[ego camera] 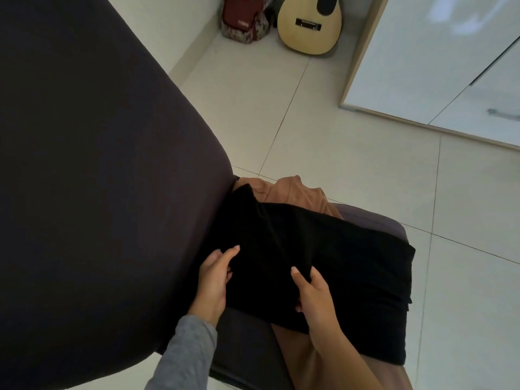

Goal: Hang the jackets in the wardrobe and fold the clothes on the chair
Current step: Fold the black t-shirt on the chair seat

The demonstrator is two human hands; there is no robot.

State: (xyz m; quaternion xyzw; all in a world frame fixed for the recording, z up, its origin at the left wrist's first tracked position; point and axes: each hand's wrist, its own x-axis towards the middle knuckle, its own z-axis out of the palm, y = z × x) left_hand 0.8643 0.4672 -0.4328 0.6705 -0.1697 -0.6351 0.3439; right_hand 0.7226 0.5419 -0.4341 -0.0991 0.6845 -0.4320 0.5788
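Because the camera looks steeply down, the dark-covered chair back [98, 164] fills the whole left half of the frame. Pale floor tiles [351, 142] take up most of the rest. A wardrobe [439, 52] with glossy white doors and a light wooden edge stands in the upper right corner, a metal handle [503, 114] showing at the right border.

Lower centre, the chair seat [374, 218] carries a black garment [323, 249], which lies folded across it from the foot of the chair back to the seat's right edge. Under it lies a brown garment [292, 190]. That one sticks out at the black one's upper edge, and brown cloth shows again below its lower edge at bottom centre.

At the top centre an acoustic guitar [309, 26] leans in the room's corner, with a red bag [244, 21] just beside it on the left.

Both hands are on the black garment's lower left part. The right hand [313, 294] grips a fold of it, thumb on top and fingers tucked beneath. The left hand [213, 280], coming out of a grey sleeve [183, 353], sits at the garment's left edge against the chair back. Its fingers reach onto the cloth and seem to pinch the edge, though the dark fabric hides the exact hold.
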